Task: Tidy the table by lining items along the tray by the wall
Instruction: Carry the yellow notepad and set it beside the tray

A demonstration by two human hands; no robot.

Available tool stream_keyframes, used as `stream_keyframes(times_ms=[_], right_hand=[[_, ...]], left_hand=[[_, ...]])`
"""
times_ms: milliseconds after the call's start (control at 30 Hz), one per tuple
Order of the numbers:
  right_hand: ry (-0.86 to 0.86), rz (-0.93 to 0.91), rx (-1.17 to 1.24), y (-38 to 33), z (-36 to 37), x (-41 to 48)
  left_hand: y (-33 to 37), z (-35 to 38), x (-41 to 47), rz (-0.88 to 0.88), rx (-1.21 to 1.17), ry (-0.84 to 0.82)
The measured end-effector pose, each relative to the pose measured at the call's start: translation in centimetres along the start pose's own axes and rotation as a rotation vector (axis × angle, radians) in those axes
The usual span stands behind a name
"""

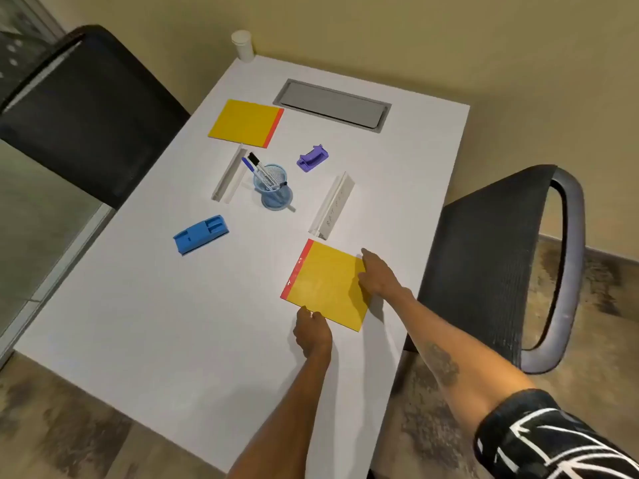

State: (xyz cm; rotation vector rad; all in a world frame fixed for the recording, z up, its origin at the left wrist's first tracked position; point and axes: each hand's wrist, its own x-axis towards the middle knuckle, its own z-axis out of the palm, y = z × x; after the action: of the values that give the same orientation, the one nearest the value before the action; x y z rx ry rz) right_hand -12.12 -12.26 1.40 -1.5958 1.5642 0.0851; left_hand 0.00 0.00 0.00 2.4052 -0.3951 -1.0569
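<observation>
A yellow pad with a red spine [325,283] lies near the table's right front. My left hand [312,331] pinches its near edge. My right hand [378,273] grips its right edge. A second yellow pad [245,122] lies at the far left beside the grey recessed tray [333,104] by the wall. Between them sit a blue mesh cup with pens [271,186], a purple holder [312,158], a blue holder [201,234] and two white strips, one on the left [230,176] and one on the right [332,206].
A white cup [243,45] stands at the table's far corner against the wall. One black chair [86,108] stands left of the white table [173,323], another black chair [501,254] to its right.
</observation>
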Motion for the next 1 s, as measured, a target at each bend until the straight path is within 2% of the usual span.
stream_keyframes(times_ms=[333,567,800,1000], right_hand=[[-0.076,-0.013,-0.046,0.5,-0.3,0.8],[-0.077,-0.023,-0.088,1.1,0.0,1.4],[-0.047,0.079,-0.142,0.7,0.3,1.4],[-0.006,0.062,0.088,1.2,0.4,0.9]], left_hand=[[0.0,1.3,0.4,-0.069,-0.137,0.041],[0.2,2.1,1.1,-0.221,-0.313,0.043],[1.3,1.9,1.5,-0.28,-0.448,-0.004],[0.8,1.0,1.8,-0.312,-0.456,-0.038]])
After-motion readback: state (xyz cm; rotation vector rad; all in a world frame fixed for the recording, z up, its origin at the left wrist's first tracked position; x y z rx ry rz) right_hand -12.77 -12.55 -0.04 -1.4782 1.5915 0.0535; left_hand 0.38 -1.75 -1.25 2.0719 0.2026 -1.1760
